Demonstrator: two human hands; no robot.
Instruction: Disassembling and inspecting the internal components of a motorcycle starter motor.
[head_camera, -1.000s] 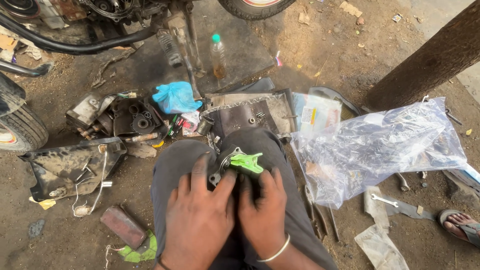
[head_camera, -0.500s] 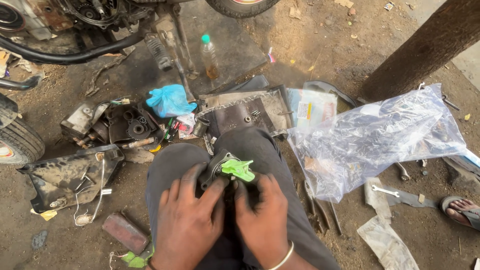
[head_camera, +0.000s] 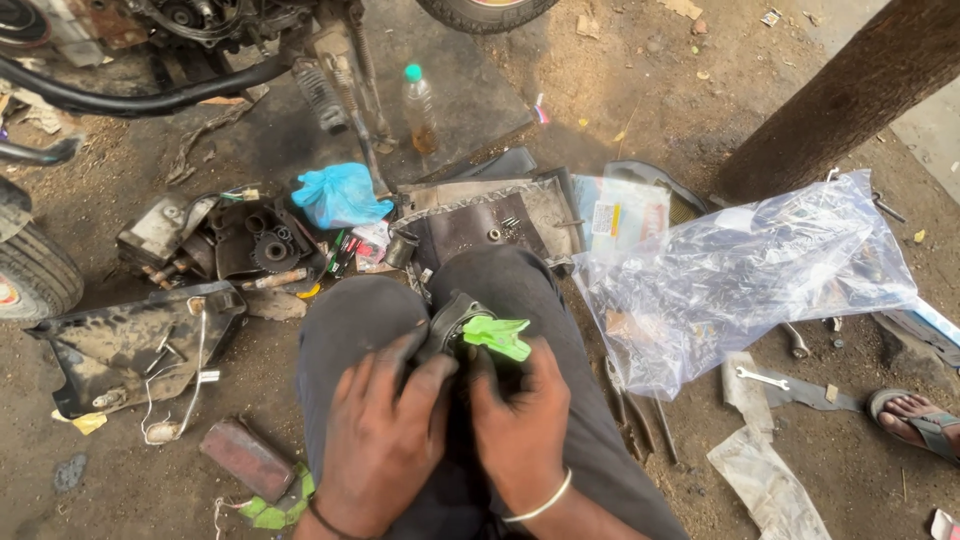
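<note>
Basically both hands grip one thing over the lap: left hand (head_camera: 385, 440) is curled round the dark side of a small greasy part (head_camera: 450, 318), fingers closed on it; right hand (head_camera: 520, 430) is closed on the other side, thumb up against the bright green piece (head_camera: 497, 336) fitted on it; part sits between the knees, just beyond the fingertips, its long axis running up and slightly left away from the body – green piece pointing right, so the right hand is nearer to it; both hands touching the part, neither free; around – clear plastic bag (head_camera: 740, 275) well to the right, blue bag (head_camera: 340, 195) and engine casing (head_camera: 215, 235) ahead-left, plastic bottle (head_camera: 418, 105) farther off.
</note>
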